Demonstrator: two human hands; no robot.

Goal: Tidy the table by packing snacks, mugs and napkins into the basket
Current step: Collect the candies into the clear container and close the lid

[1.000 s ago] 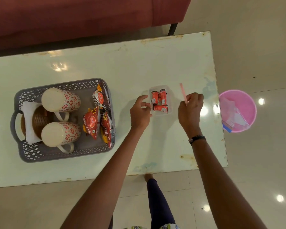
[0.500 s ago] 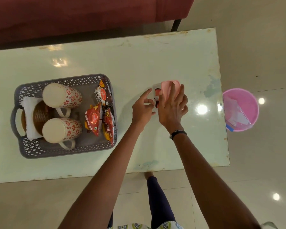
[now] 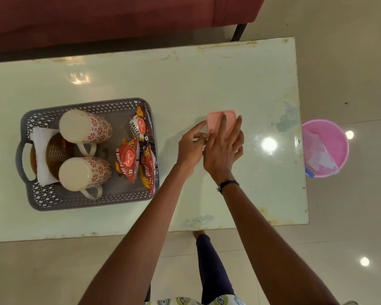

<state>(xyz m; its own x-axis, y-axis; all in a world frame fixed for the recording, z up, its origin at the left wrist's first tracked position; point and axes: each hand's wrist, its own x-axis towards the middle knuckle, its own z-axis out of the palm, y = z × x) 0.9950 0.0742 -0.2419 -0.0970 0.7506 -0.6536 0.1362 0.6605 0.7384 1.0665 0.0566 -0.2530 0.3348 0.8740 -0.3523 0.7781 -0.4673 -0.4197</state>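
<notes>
On the table right of the basket (image 3: 53, 201), both hands work a pink lid (image 3: 216, 121) down.

Right hand (image 3: 223, 150) lies open and flat on the lid, gripping nothing; left hand (image 3: 190, 146) is loosely curled, fingertips pinching the lid's near-left edge. Mugs (image 3: 86, 126), snacks (image 3: 128, 159) and napkin (image 3: 40, 137) sit in the basket already. Uneven pressing could leave one corner unseated, so the lid may pop off when carried, or skid on the glossy table (image 3: 185, 84).
</notes>
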